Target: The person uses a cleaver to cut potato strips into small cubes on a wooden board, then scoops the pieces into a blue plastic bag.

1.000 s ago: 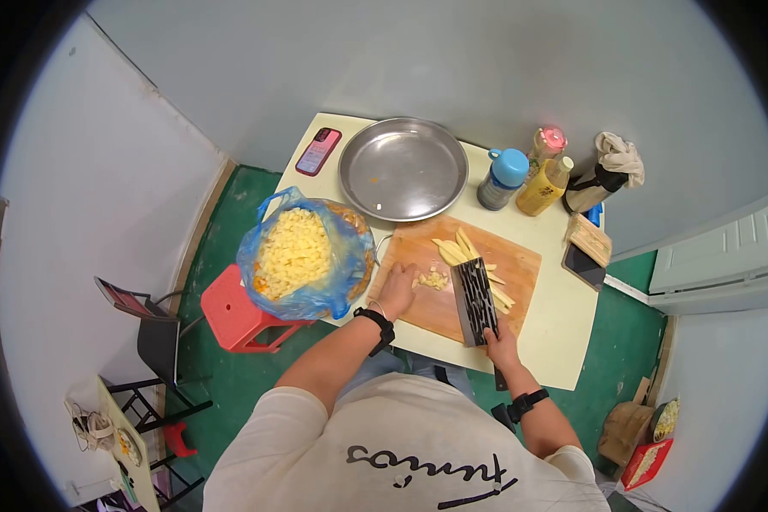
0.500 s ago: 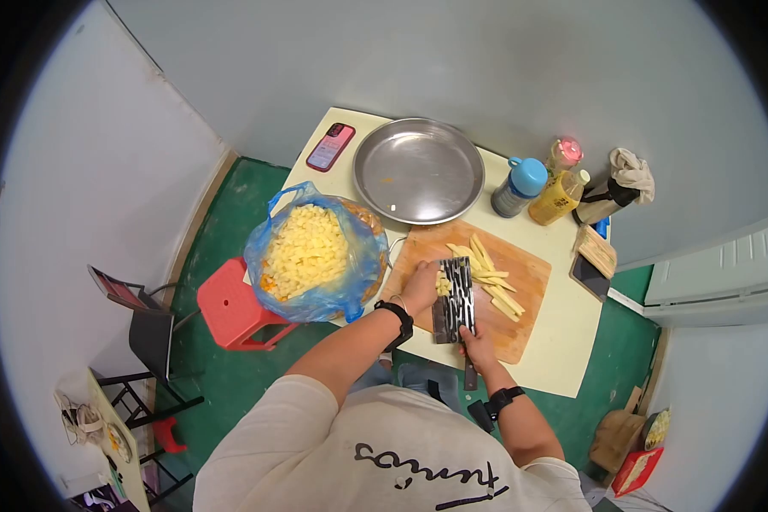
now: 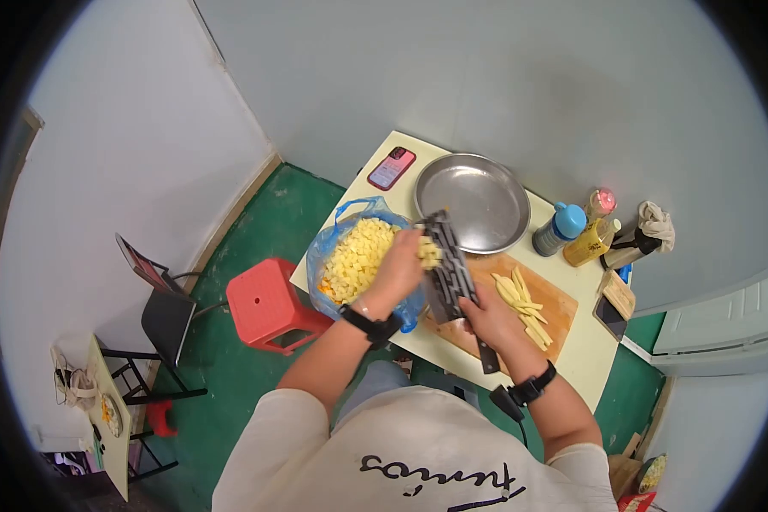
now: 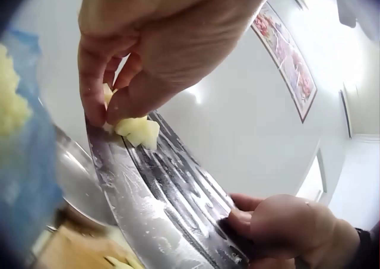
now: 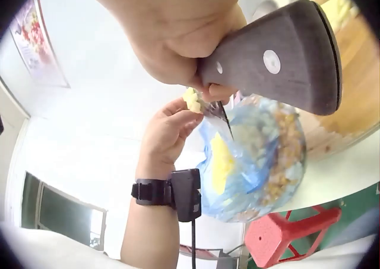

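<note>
My right hand (image 3: 492, 317) grips a cleaver (image 4: 142, 209) by its dark handle (image 5: 273, 55), the patterned blade lifted off the wooden cutting board (image 3: 563, 300) and tilted. Diced potato pieces (image 4: 140, 131) lie on the blade near its far end. There my left hand (image 3: 398, 271) pinches at the dice, thumb and fingertips right at the blade's edge in the left wrist view. Under and beside this hand stands a blue plastic bag (image 3: 317, 253), open and heaped with pale yellow diced potato (image 3: 354, 256). Cut potato strips (image 3: 518, 294) lie on the board.
Behind the board sits a wide metal pan (image 3: 478, 200), with a phone (image 3: 392, 168) to its left. A blue-capped bottle (image 3: 559, 229), a yellow bottle (image 3: 590, 243) and a flask (image 3: 631, 247) line the right side. A red stool (image 3: 269, 299) stands left of the table.
The cleaver went from the board leftward under the small diced pieces, then rose with them toward the blue bag. My left hand moved along with it, from the board up to the blade's end.
</note>
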`<state>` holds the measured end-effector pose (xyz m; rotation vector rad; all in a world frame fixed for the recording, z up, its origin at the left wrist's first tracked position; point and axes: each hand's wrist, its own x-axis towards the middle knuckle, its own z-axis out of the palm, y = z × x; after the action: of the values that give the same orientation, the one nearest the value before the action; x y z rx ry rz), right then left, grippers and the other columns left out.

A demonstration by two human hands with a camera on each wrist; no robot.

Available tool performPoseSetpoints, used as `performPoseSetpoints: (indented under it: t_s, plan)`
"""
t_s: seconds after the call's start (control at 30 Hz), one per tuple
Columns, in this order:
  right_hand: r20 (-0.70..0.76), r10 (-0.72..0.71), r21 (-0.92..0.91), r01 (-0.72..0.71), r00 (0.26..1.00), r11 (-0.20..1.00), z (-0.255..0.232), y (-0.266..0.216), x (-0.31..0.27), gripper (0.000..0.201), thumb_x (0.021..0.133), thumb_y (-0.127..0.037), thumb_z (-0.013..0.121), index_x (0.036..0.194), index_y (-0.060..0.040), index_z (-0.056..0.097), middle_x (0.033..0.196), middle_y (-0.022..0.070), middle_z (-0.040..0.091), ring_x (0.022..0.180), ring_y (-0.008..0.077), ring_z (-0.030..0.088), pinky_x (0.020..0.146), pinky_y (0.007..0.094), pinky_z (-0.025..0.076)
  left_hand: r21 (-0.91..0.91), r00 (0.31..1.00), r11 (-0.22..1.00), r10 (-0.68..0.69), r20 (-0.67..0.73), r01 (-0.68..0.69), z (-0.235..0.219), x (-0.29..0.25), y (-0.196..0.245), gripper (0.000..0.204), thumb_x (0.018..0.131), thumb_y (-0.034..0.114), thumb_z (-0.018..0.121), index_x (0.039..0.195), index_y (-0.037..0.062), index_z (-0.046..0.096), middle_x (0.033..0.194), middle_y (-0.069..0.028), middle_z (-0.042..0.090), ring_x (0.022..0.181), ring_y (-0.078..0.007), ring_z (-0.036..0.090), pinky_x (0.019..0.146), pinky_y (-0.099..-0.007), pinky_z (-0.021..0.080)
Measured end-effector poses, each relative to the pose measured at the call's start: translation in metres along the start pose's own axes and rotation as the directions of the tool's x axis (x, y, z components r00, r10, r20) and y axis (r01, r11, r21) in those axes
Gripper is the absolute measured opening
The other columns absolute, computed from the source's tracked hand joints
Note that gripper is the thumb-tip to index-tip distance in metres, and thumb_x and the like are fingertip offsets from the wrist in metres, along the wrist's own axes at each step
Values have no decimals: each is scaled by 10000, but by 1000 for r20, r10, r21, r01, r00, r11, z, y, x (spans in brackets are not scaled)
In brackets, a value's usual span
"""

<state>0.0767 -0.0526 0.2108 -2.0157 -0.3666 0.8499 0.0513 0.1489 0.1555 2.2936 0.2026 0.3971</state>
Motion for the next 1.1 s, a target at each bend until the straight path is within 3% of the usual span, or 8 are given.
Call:
performPoseSetpoints:
  t_s: [0.13,0.2,0.47,0.53,0.67,0.73,0.87,1.1]
  plan:
    - [48,-126,-49,128,991,991,42,6,50,203,878,-144,514,988,18,459,701,150,559,501,216,571,485,346,466,207,997,976,-76,12,71,-34,-28,-18,596,730,-70,494,1306,-39,344,1270,-253,393,1094,-433,457,911,-435,408]
    - [94,-79,-133,91,992,987,54,-5,57,209,875,-141,501,967,39,447,741,199,578,548,266,609,517,385,481,529,993,840,104,57,-119,-28,-39,-37,648,759,-37,473,1369,-25,257,1364,-258,313,1205,-453,371,973,-474,351]
    - [85,-133,-190,147,987,971,52,15,78,204,883,-140,480,999,23,442,681,115,551,466,166,548,442,297,473,579,993,815,-83,90,15,-19,-55,-56,597,811,34,426,1369,-63,240,1417,-254,259,1314,-428,242,1060,-518,215]
    - [112,-84,-192,105,990,976,47,-5,66,213,851,-127,504,954,53,457,761,244,595,538,326,606,563,414,488,472,990,870,131,52,-140,-24,-50,-36,586,823,64,420,1364,-75,244,1412,-258,270,1321,-422,233,1060,-526,208]
    - [145,-20,-124,38,989,992,43,-13,60,212,850,-126,505,960,49,463,755,242,593,537,325,604,557,415,487,584,976,784,194,95,-212,-8,-49,-44,568,827,64,403,1357,-79,258,1409,-264,272,1326,-416,226,1062,-524,207]
    - [139,-83,-153,105,987,983,40,0,64,206,856,-131,506,953,45,462,741,227,589,527,299,607,521,398,486,702,998,711,-7,68,-43,-11,-48,-61,557,823,51,387,1350,-86,268,1401,-270,281,1322,-405,242,1068,-513,202]
    - [177,-48,-166,78,983,983,29,-5,52,213,862,-141,507,949,47,456,731,210,587,535,278,612,509,382,489,651,983,738,161,89,-179,-24,-31,-67,571,815,82,417,1344,-84,281,1390,-253,310,1303,-411,275,1059,-538,193]
    - [107,-50,-119,63,993,991,-14,6,39,212,883,-159,502,1010,8,473,717,131,568,509,191,562,478,317,459,800,989,591,-28,148,-103,-29,-39,-70,489,801,106,455,1255,-76,426,1302,-234,434,1271,-393,335,1056,-515,216]
